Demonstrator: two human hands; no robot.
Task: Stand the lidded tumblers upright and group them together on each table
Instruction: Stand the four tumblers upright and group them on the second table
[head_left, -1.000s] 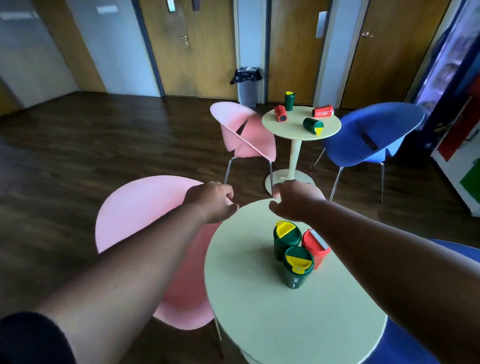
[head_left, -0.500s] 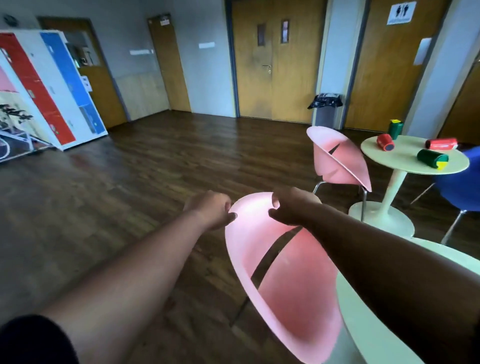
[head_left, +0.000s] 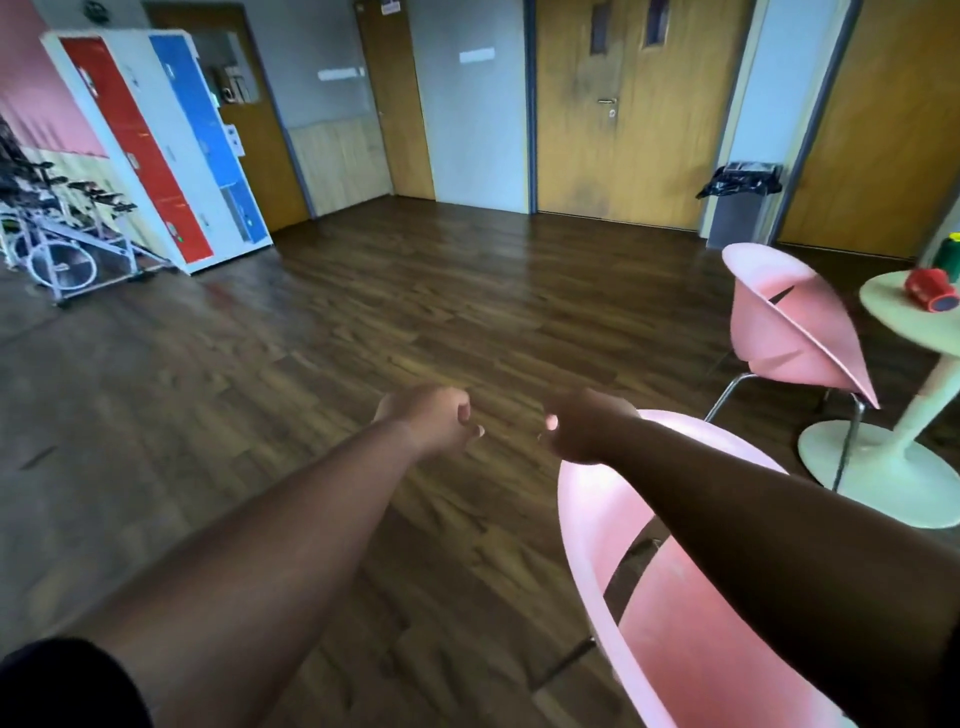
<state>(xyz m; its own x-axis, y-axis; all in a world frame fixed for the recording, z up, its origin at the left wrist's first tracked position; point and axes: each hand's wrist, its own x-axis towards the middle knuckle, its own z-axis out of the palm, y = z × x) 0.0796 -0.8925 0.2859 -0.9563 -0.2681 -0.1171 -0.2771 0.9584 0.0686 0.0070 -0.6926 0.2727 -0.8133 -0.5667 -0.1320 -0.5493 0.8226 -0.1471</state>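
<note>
Both arms reach forward over the wooden floor. My left hand (head_left: 431, 421) and my right hand (head_left: 576, 426) have curled fingers and hold nothing. At the far right edge stands a pale round table (head_left: 898, 317). A red tumbler (head_left: 930, 288) lies on its side there, and a green tumbler (head_left: 948, 254) stands upright behind it, cut off by the frame. The near table and its tumblers are out of view.
A pink chair (head_left: 675, 597) sits just under my right forearm. Another pink chair (head_left: 795, 322) stands beside the far table. A bin with a black bag (head_left: 740, 202) is by the doors. Coloured lockers (head_left: 156, 150) and exercise bikes (head_left: 57, 234) line the left wall.
The view has swung left, away from the near table with its upright tumblers. The far table slid to the right edge. Both hands stay curled and empty.
</note>
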